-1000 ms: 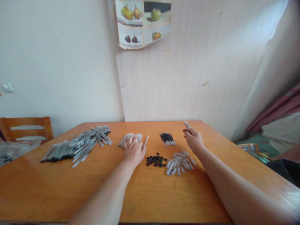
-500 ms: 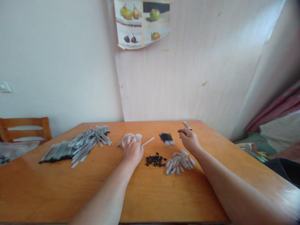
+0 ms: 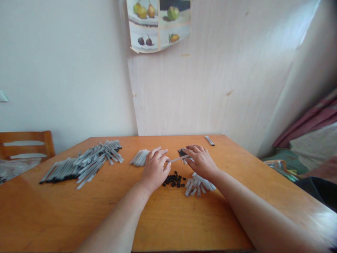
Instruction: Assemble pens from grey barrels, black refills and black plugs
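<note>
My left hand pinches one clear pen barrel, which points right toward my right hand. My right hand rests over the small bundle of black refills, fingers curled down onto it; whether it grips one is hidden. Between my hands lies a heap of small black caps. Beside that heap, under my right wrist, sits a pile of short clear tips. A bunch of clear barrels lies just left of my left hand.
A large pile of finished grey pens covers the left of the orange wooden table. One single pen lies at the far right edge by the wall. A wooden chair and a plastic bag stand at left.
My left hand lifted off the barrel bunch with one barrel and swung it rightward. My right hand moved left from the single pen at the far edge to the refill bundle.
</note>
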`<state>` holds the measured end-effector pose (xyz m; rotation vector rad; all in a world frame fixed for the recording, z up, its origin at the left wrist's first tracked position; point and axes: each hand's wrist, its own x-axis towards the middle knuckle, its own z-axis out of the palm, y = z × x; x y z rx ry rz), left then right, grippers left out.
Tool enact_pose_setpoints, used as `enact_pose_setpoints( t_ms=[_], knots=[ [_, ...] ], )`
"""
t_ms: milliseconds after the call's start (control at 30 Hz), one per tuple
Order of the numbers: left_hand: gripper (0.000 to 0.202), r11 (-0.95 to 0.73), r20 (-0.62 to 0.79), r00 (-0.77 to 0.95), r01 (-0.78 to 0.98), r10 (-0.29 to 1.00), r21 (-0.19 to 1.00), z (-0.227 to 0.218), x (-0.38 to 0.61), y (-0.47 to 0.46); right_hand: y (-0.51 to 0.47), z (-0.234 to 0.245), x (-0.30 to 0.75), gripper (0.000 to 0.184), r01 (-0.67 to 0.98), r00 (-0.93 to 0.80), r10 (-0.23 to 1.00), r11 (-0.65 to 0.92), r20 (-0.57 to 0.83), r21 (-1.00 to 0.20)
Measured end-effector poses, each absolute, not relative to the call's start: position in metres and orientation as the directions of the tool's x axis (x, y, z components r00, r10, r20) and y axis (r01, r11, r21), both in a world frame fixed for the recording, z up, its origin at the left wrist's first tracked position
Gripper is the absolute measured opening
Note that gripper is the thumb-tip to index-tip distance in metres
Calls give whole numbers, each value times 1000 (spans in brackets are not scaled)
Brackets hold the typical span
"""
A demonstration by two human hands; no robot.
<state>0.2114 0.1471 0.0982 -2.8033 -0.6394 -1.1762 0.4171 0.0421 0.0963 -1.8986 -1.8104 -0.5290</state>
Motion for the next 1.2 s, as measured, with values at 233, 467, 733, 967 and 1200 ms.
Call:
enact_pose_setpoints(
  t_ms=[233,467,733,967,1200],
  knots=[
    [33,-889,725,517,300,456,346,90,214,158,39,102,413,29,993,43,873,15,487,-114],
    [39,-856,651,588,153,481,495,90,218,153,42,102,392,31,990,6,872,63,490,-123],
    [34,-447,429,680,-165,594,879,99,219,140,39,104,382,32,970,-49,887,152,459,-190],
    [35,-297,374,508,-229,776,927,95,219,155,46,97,422,36,862,392,757,-104,523,-495],
    [41,-417,398,528,-90,750,905,88,219,165,54,77,459,26,773,609,705,-425,363,-470]
  ],
)
